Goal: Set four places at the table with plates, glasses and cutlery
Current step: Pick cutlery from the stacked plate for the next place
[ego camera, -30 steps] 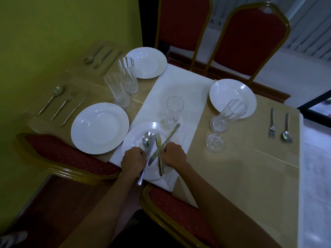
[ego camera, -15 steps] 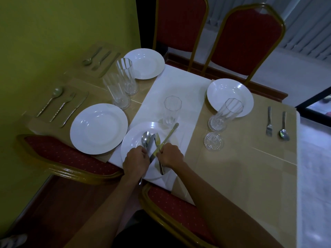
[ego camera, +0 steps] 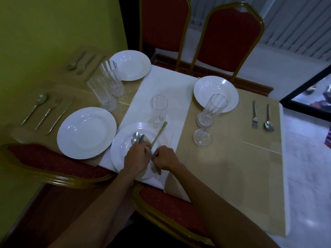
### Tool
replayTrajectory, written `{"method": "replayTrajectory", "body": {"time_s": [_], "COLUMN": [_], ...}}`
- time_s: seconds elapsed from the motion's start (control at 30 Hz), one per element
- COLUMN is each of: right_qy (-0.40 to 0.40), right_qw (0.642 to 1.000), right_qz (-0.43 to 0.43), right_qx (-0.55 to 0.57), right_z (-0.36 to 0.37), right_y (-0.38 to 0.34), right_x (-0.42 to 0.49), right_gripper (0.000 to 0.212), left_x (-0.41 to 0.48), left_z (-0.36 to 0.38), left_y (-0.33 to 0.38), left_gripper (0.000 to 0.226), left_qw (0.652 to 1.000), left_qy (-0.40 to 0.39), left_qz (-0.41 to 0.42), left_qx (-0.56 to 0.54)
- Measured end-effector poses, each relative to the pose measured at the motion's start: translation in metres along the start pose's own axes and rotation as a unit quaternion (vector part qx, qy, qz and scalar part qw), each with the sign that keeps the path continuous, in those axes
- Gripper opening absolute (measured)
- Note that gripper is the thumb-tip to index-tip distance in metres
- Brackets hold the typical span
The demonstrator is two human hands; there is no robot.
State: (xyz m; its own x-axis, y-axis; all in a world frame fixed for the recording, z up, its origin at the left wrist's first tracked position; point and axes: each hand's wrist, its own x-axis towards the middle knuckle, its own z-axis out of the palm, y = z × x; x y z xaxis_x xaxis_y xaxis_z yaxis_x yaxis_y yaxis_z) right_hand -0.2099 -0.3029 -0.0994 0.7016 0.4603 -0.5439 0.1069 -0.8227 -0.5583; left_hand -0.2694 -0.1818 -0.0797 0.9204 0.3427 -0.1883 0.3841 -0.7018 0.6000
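Note:
A white plate [ego camera: 121, 158] sits at the table's near edge on a white runner [ego camera: 161, 83]. On it lie a spoon [ego camera: 135, 137], a fork [ego camera: 157, 171] and a knife [ego camera: 159, 131], bunched together. My left hand [ego camera: 137, 156] grips the spoon's handle. My right hand [ego camera: 165, 160] pinches the fork's shaft, close beside the left hand. A glass [ego camera: 158, 109] stands just beyond this plate. Three more plates lie at the left [ego camera: 86, 132], far left [ego camera: 129, 64] and right [ego camera: 215, 93].
Two glasses [ego camera: 107, 86] stand together on the left, one glass [ego camera: 212, 110] by the right plate, with a small glass dish [ego camera: 202, 137] nearby. Cutlery sets lie at the left [ego camera: 48, 111] and far left [ego camera: 84, 62]; a fork [ego camera: 254, 113] and spoon [ego camera: 268, 116] at right. Red chairs ring the table.
Both hands have drawn closer together over the near plate. The spoon, fork and knife are bunched tighter, and the spoon's handle no longer shows below my left hand.

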Motion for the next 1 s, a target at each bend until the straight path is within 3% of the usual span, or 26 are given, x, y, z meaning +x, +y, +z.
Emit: {"method": "replayTrajectory", "body": {"time_s": [0.17,0.43,0.7,1.0], "right_qy": [-0.009,0.023,0.145,0.277], "right_qw": [1.000,0.998,0.975,0.914], "right_qz": [-0.018,-0.011,0.051,0.052], "right_qx": [0.001,0.055,0.163,0.291], "right_z": [-0.003,-0.010,-0.030,-0.082], "right_y": [-0.002,0.011,0.035,0.068], "right_x": [-0.007,-0.019,-0.031,-0.075], "right_gripper": [0.025,0.021,0.042,0.020], "left_x": [0.019,0.042,0.037,0.018], "left_z": [0.004,0.009,0.002,0.029], "left_y": [0.013,0.028,0.040,0.114], "left_gripper": [0.021,0.022,0.022,0.022], "left_qw": [0.997,0.990,0.998,0.994], "left_qy": [0.036,-0.053,-0.023,-0.034], "left_qz": [0.009,-0.030,0.019,0.094], "left_qx": [0.065,0.124,0.050,0.043]}}
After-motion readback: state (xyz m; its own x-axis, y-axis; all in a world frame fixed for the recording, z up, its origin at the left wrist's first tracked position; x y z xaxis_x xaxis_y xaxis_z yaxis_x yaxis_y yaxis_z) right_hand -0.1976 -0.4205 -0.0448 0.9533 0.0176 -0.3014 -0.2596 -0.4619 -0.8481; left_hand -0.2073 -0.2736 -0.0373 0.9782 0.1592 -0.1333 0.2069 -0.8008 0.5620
